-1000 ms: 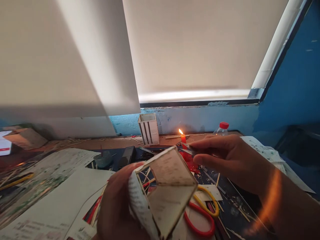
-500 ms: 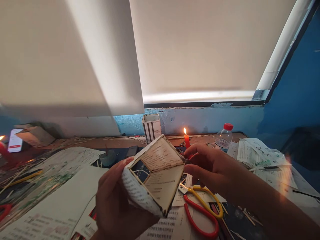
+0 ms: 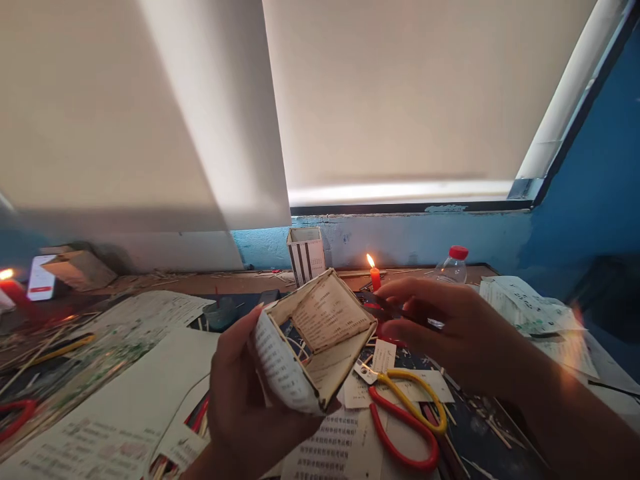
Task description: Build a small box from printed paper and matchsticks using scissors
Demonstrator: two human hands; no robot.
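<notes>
My left hand grips a small box made of printed paper panels, tilted so its open mouth faces me. A square opening shows through its far end. My right hand is just right of the box, apart from it. Its thumb and fingers are pinched around something thin and dark that I cannot make out. Beyond those fingertips burns a short red candle. Scissors with one yellow and one red handle lie below the right hand on printed paper strips.
A tall striped box stands at the back by the wall. Behind my right hand is a clear bottle with a red cap. Papers are piled right. Left are printed sheets, a phone and another lit candle.
My right hand has drawn away from the box's corner, moving right. The box has turned slightly in my left hand and shifted a little right.
</notes>
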